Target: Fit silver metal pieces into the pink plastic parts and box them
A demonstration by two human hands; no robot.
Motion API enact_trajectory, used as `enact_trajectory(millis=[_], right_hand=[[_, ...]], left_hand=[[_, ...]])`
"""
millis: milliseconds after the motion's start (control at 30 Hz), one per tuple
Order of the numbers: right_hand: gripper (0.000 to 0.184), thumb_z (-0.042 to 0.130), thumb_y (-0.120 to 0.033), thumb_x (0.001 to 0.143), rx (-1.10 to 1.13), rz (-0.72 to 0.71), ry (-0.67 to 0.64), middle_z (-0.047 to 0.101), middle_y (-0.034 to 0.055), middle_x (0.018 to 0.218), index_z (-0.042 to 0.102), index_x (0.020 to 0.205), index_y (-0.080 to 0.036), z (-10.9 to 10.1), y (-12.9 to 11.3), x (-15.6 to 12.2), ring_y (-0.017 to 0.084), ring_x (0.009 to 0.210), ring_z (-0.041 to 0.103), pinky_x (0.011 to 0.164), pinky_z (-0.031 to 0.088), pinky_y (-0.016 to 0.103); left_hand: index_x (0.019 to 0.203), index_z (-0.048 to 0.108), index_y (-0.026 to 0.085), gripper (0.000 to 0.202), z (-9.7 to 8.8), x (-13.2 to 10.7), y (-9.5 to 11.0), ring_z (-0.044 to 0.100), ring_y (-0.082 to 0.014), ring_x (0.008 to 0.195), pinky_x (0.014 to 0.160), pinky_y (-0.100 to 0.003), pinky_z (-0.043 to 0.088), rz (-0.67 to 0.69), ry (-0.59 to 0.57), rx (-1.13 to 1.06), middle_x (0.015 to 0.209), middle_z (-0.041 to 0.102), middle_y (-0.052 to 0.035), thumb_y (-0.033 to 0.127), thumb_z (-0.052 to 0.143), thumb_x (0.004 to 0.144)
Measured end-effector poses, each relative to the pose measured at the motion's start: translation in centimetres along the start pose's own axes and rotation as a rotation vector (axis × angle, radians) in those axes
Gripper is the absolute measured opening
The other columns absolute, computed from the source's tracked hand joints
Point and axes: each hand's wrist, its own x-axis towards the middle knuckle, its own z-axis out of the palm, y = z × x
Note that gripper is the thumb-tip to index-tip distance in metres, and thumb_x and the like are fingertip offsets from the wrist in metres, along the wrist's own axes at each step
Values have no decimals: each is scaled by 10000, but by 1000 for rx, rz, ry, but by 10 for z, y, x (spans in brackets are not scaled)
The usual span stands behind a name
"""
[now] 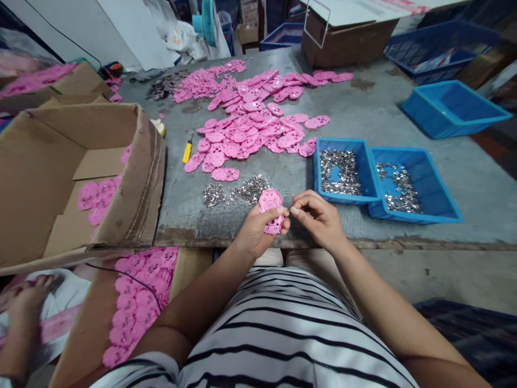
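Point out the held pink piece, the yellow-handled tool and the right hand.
Pink piece (270,201): head view, on the upper half of its exposed face.
Yellow-handled tool (187,153): head view, on the handle.
Right hand (319,217): head view, on the back of the hand.

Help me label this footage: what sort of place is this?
Probably an assembly workshop: heaped flat pink plastic pieces, rectangular blue plastic trays of small silvery metal-looking parts, and a brown cardboard box holding more pink pieces.
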Motion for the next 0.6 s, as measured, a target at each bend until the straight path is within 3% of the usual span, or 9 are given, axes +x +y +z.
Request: enact_trajectory(millis=[133, 267, 400, 600], right_hand=[[194, 675, -340, 768, 37, 62, 106, 586, 44, 868, 620, 628, -218, 3, -1, -2, 194, 868, 560, 798, 446, 351], [149, 698, -301, 722, 114, 163, 169, 585, 57, 1011, 640, 614, -217, 12, 1, -6, 238, 1061, 527, 963, 381, 413], [145, 696, -286, 705, 162, 180, 240, 586, 54, 1037, 635, 594, -216, 23, 0, -11, 246, 1113, 503, 1013, 346, 433], [153, 675, -256, 716, 207, 155, 298, 597, 42, 1046, 619, 580, -215, 34, -6, -15, 226, 1080, 523, 1027, 344, 432]], left_hand=[[1098, 574, 165, 253, 1, -2, -1, 686, -175, 782, 746, -320, 542, 97, -21, -156, 868, 702, -49, 290, 513, 886], [1333, 471, 227, 468, -1, -5, -5, 640, -181, 1067, 1028, -364, 420, 183, -57, -141, 1128, 679, -55, 138, 496, 873], [1334, 483, 273, 564, -3, -8, -12, 538, -195, 1233, 1105, -380, 344, 268, -120, -132, 1238, 633, -42, 99, 568, 805], [1199, 587, 292, 529, 1, -8, -20, 528, -193, 1234, 1116, -363, 342, 356, -119, -158, 1160, 650, -2, 81, 622, 715]])
